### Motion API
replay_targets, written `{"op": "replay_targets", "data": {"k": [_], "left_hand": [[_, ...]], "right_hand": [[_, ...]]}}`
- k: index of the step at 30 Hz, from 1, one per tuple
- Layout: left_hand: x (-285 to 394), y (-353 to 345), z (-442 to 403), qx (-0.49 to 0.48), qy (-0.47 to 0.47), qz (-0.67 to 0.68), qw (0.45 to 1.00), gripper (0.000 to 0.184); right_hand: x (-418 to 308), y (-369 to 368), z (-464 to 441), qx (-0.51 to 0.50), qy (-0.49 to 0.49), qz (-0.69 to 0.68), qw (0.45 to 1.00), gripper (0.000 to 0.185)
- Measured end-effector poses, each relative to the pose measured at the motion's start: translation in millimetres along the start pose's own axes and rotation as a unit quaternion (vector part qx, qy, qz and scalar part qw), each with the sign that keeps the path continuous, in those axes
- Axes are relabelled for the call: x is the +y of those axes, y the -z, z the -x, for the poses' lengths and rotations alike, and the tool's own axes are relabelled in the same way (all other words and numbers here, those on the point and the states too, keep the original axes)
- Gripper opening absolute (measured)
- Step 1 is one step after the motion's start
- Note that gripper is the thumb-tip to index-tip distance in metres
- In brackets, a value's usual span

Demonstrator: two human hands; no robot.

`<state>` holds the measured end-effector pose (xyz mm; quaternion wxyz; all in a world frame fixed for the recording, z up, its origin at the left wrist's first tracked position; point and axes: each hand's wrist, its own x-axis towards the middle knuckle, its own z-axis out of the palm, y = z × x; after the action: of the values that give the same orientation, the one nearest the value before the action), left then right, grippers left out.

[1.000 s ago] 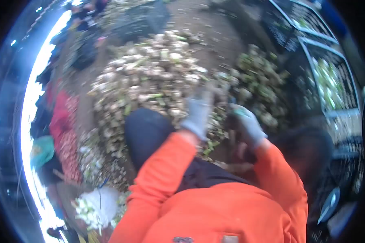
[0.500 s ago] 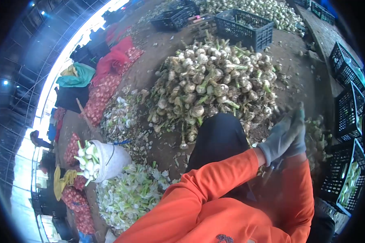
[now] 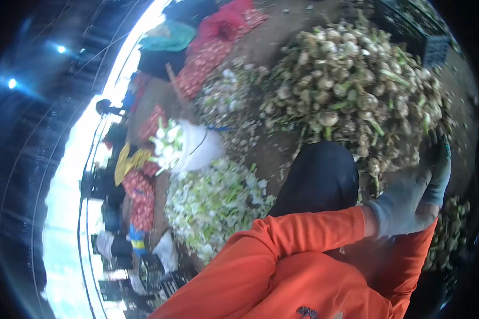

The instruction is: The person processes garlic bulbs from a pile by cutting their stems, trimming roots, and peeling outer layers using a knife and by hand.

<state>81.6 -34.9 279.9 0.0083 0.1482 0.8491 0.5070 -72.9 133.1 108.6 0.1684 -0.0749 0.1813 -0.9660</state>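
Note:
My left hand (image 3: 402, 206), in a grey work glove, lies flat against my right hand near its palm and wrist. My right hand (image 3: 438, 173) wears a matching glove with darker fingertips, its fingers stretched out and pointing away from me. Neither hand shows anything held, though the surfaces where they meet are hidden. Just beyond them rises a large heap of soil-stained garlic bulbs (image 3: 351, 90) with stalks attached. My dark-trousered knee (image 3: 319, 178) stands between the heap and my orange sleeves.
A white bucket (image 3: 202, 145) with trimmed bulbs (image 3: 167, 143) leans left of my knee, by a pile of pale peelings (image 3: 215, 204). Red mesh sacks (image 3: 205, 61) of bulbs line the left. A dark crate (image 3: 404, 26) is behind the heap; more bulbs (image 3: 449, 234) lie at right.
The view has swung left, so everything sits further right. My left hand has slid down along my right hand towards its wrist; before, the two gloves were pressed together nearer the fingers.

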Motion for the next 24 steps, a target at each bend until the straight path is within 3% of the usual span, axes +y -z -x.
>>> {"op": "replay_targets", "data": {"k": [2, 6, 10, 11, 12, 14, 17, 18, 19, 22, 24], "left_hand": [[4, 17, 8, 0.052, 0.01, 0.005, 0.999, 0.063], [6, 45, 37, 0.186, -0.058, 0.027, 0.98, 0.07], [1, 66, 72, 0.195, -0.056, 0.053, 0.978, 0.069], [-1, 70, 80, 0.183, -0.054, 0.063, 0.98, 0.068], [-5, 72, 86, 0.184, -0.033, 0.126, 0.974, 0.066], [-14, 74, 92, 0.181, 0.002, 0.256, 0.95, 0.06], [-18, 100, 101, 0.122, 0.032, 0.435, 0.892, 0.045], [-22, 101, 101, 0.167, -0.032, 0.461, 0.871, 0.035], [-24, 105, 101, 0.178, -0.011, 0.472, 0.864, 0.034], [-31, 106, 104, 0.214, 0.042, 0.515, 0.829, 0.023], [-39, 100, 105, 0.212, 0.057, 0.496, 0.84, 0.02]], "right_hand": [[27, -9, -24, -0.038, -0.025, -0.008, 0.999, 0.039], [86, -70, -52, 0.092, -0.006, 0.082, 0.992, 0.035], [126, -156, -19, 0.066, 0.057, 0.292, 0.952, 0.029], [126, -164, -13, 0.052, 0.058, 0.291, 0.954, 0.028], [126, -172, -8, 0.037, 0.059, 0.29, 0.955, 0.026], [116, -188, -3, 0.034, -0.012, 0.13, 0.991, 0.024], [107, -222, 14, 0.009, 0.096, 0.375, 0.922, 0.026], [99, -225, 19, -0.011, 0.133, 0.451, 0.883, 0.028], [94, -237, 28, -0.026, 0.173, 0.517, 0.838, 0.031], [87, -243, 52, -0.004, 0.167, 0.493, 0.854, 0.03], [82, -255, 77, -0.014, 0.136, 0.497, 0.857, 0.029]]}}
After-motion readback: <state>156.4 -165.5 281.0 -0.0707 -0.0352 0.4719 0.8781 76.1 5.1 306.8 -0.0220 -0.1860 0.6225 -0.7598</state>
